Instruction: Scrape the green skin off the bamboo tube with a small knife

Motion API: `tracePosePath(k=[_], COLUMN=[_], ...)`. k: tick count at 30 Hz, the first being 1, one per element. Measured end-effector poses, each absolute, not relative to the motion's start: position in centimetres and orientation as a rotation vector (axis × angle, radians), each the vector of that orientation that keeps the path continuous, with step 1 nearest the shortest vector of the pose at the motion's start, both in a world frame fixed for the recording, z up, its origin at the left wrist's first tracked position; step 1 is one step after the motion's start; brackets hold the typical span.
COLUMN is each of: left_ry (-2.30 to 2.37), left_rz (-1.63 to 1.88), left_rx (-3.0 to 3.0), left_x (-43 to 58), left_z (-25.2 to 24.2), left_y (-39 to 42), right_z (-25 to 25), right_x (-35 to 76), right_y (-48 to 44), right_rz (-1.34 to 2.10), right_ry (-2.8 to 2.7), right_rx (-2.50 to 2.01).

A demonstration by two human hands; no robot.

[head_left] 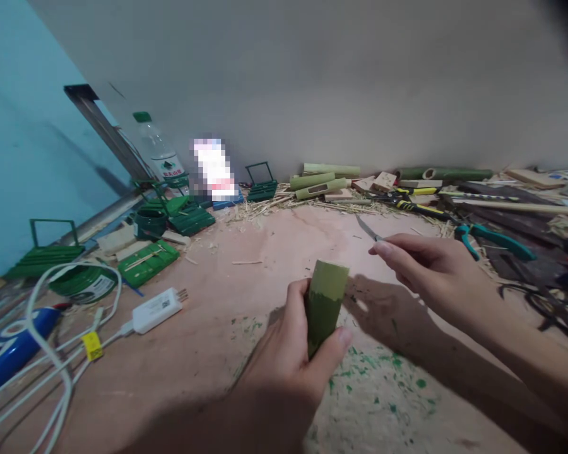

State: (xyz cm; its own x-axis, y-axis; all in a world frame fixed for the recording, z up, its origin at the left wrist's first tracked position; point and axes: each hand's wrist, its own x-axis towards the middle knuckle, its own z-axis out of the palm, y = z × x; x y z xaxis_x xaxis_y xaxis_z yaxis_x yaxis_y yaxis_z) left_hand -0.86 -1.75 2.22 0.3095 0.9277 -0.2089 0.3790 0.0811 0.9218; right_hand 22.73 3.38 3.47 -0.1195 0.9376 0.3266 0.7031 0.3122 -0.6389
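My left hand (296,347) is closed around a piece of green bamboo (328,302), thumb on its right side and fingers on its left. The upper part of the bamboo is paler than the darker green below, with a ragged line between. To the right, my right hand (421,261) pinches a thin knife (368,228) whose narrow blade points up and left. Its handle is mostly hidden in the fingers. The blade is apart from the bamboo. Green flakes (373,372) lie on the wooden tabletop (265,290) beneath my hands.
Bamboo tubes (322,187) and wood shavings line the wall. Pliers with teal handles (497,239) and other tools crowd the right. At left are green bamboo pieces (189,217), a water bottle (158,151), a white charger (157,310) with its cable, and a blue tube (19,347).
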Motion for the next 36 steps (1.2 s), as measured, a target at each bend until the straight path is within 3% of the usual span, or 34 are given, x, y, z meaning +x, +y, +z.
tracePosePath(k=[12,22,28,36], left_ry=[1.289,1.392,1.404,1.219], left_rz=[0.659,0.63,0.465,0.613], left_rx=[1.45,1.528,1.542,1.332], left_x=[-0.7,-0.6,0.4,-0.5], left_z=[1.6,2.2,3.0,1.7], left_y=[-1.5,-1.6,-3.1,-1.7], right_z=[3.7,3.4,3.3,4.1], right_x=[20.7,20.9,23.9,22.8], right_y=[1.0,1.2,4.8,3.0], right_rz=[0.706,0.585,0.384,0.398], right_ry=[-2.214,-2.194,-1.852,-1.961], right_rx=[-1.308,-1.304,-1.551,-1.383])
